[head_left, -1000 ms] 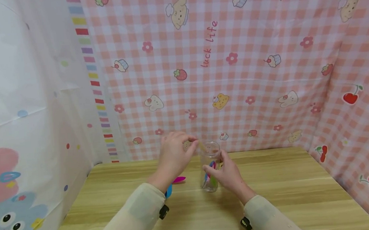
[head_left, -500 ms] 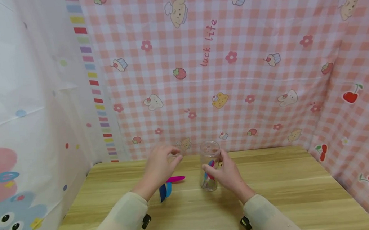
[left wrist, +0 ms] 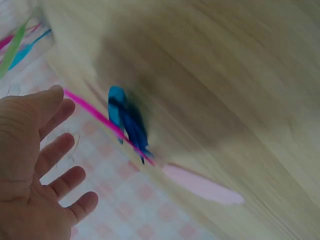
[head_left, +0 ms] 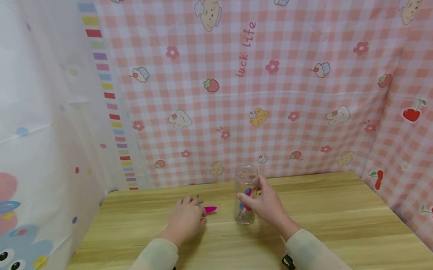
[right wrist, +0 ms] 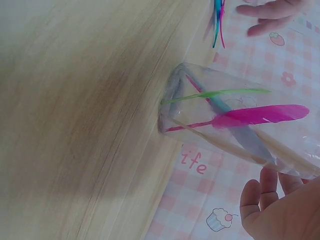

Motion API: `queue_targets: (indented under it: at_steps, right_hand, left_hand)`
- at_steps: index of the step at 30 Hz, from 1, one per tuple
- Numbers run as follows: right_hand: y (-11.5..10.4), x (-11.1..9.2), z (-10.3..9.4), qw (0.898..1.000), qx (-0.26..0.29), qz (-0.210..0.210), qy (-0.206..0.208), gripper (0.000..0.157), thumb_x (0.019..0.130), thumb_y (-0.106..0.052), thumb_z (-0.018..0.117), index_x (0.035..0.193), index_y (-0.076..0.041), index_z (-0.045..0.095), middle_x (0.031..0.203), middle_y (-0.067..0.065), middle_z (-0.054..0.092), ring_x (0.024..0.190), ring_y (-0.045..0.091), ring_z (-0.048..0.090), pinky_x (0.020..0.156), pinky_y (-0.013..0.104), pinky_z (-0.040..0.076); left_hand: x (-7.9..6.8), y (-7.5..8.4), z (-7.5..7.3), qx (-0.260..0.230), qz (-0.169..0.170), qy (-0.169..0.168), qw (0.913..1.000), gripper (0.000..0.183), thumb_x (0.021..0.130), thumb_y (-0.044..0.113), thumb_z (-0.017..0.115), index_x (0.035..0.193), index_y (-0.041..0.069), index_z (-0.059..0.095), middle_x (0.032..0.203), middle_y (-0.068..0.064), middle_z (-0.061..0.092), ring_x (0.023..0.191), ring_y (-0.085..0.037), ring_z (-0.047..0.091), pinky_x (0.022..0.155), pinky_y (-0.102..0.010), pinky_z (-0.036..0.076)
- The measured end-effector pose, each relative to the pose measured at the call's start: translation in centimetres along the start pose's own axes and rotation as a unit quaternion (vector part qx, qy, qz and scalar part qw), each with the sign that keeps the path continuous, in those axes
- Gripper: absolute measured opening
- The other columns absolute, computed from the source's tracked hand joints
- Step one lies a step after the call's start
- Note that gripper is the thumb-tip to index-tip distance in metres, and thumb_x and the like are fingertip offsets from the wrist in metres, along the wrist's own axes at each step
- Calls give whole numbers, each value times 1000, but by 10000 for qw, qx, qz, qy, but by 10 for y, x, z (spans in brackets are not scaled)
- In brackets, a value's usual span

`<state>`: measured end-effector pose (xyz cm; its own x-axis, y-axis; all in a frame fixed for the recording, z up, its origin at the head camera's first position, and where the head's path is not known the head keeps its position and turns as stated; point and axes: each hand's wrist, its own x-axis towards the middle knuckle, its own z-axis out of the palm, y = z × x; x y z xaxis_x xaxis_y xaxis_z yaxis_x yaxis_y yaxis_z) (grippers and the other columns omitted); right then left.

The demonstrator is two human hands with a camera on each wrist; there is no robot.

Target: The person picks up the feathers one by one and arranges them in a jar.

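Spreads the left grip (head_left: 186,218) loosely, fingers apart and nothing visibly held, over a group of loose feathers on the light wood-grain tabletop (head_left: 323,228), somewhat left of its middle and toward the far edge. Cannot tell whether any fingertip touches them. Has directly by the left thumb, in the left wrist view, one end of a slim bright magenta feather (head_left: 211,209), pointing toward the jar and crossing in view a light blue feather (left wrist: 115,107) and a dark blue feather (left wrist: 134,127); farther from the jar, a pale pink feather (left wrist: 202,186).

Curls the right grip (head_left: 268,203) round the side of a clear, cylindrical, wide-mouthed jar (head_left: 243,184), upright just right of the tabletop's middle, nearer the far edge. Contains, stems down, a slim green feather (right wrist: 225,93), a second magenta feather (right wrist: 262,116) and others, blue-grey and cream, with colours blurred together through the wall.
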<state>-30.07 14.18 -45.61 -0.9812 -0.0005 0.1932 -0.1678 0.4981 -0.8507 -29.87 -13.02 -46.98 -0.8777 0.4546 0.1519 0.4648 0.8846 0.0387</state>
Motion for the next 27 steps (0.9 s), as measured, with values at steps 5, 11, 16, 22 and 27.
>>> queue_targets:
  at_steps: [5,11,16,22,27]
  right_hand:
    - [-2,0,1,10000,-43,15,21,58,93,-42,84,133,-15,53,129,12,70,106,27,66,85,38,55]
    - [-2,0,2,10000,8,33,2,49,93,-41,84,120,-16,52,124,10,71,91,22,59,74,31,50]
    - [-2,0,3,10000,75,24,-28,47,94,-40,84,118,-15,51,127,11,72,91,22,59,72,31,49]
    - [0,1,3,10000,86,-22,23,47,93,-39,84,117,-15,52,126,14,71,98,25,60,75,31,48]
    - [0,1,3,10000,84,15,-1,47,94,-39,84,116,-15,50,125,16,70,93,23,59,74,31,49]
  left_hand:
    - [3,8,16,118,117,-255,9995,14,97,33,78,98,19,80,148,-13,66,144,-46,53,120,-67,41]
    - [2,16,22,700,79,-270,9972,28,97,41,77,107,15,78,143,-8,67,142,-41,54,121,-65,42]
    - [5,17,20,766,27,-57,9970,43,99,40,75,129,10,74,139,-6,71,138,-35,58,120,-58,45]
    - [15,12,4,-590,-270,1326,9890,15,96,15,80,111,11,81,111,-6,81,109,-27,74,104,-44,60]
    - [16,12,-22,-2467,-995,1658,9496,19,99,11,76,118,15,76,97,-3,78,85,-18,72,71,-35,62]
